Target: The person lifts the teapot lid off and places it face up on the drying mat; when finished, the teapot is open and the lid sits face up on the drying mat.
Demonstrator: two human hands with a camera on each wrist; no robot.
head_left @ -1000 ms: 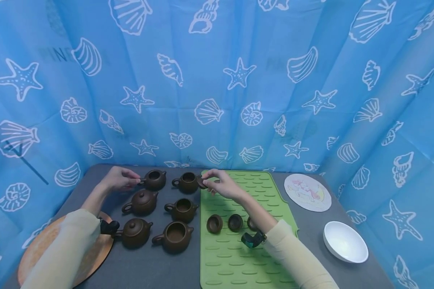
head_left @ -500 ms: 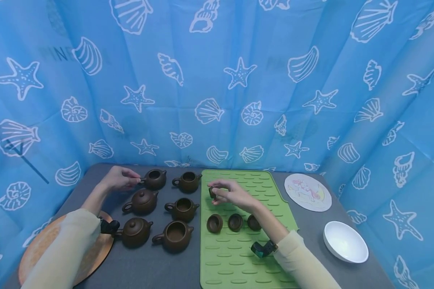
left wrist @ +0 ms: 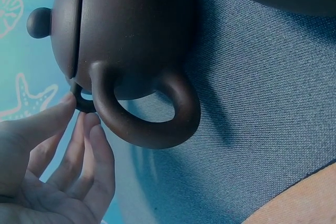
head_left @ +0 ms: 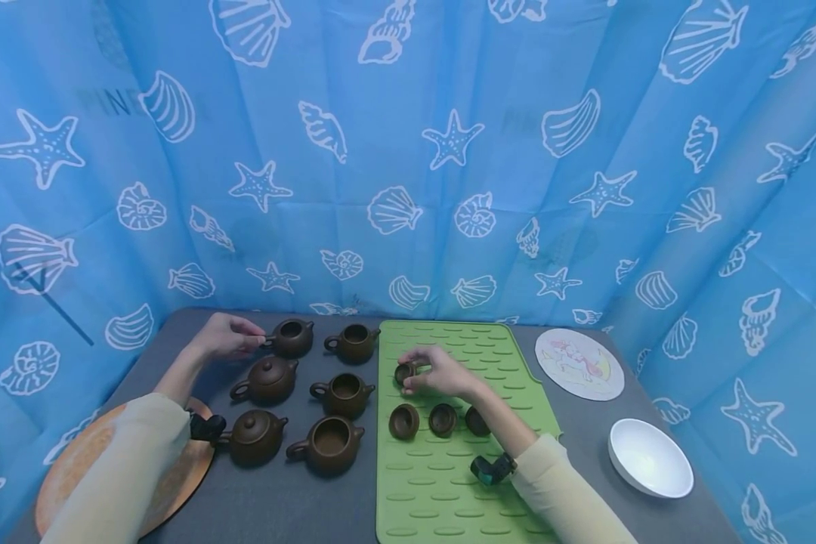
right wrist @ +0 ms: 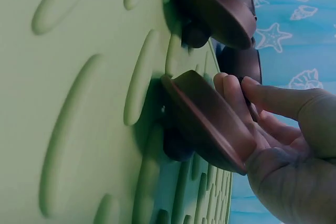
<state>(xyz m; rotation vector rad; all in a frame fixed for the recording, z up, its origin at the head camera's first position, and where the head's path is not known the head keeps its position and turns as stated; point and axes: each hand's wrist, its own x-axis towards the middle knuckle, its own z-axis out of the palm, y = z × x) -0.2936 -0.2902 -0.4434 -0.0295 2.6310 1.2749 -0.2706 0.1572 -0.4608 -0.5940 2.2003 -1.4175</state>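
Note:
At the back left, my left hand pinches the handle of a small brown teapot without a lid. In the left wrist view that handle sits between thumb and fingertips, the pot's body hidden behind a lidded teapot. My right hand pinches a small brown teapot lid, hollow side up, over the left part of the green mat. Just in front of it, three more upturned lids form a row: left, middle and right.
Two lidded teapots, one behind and one in front, stand left. Three open teapots, back, middle and front, line the mat's left edge. A white bowl, a round picture and an orange disc lie around.
My right hand has moved the lid right and forward from beside the back open teapot, and turned it hollow side up. The left hand stays on its teapot handle.

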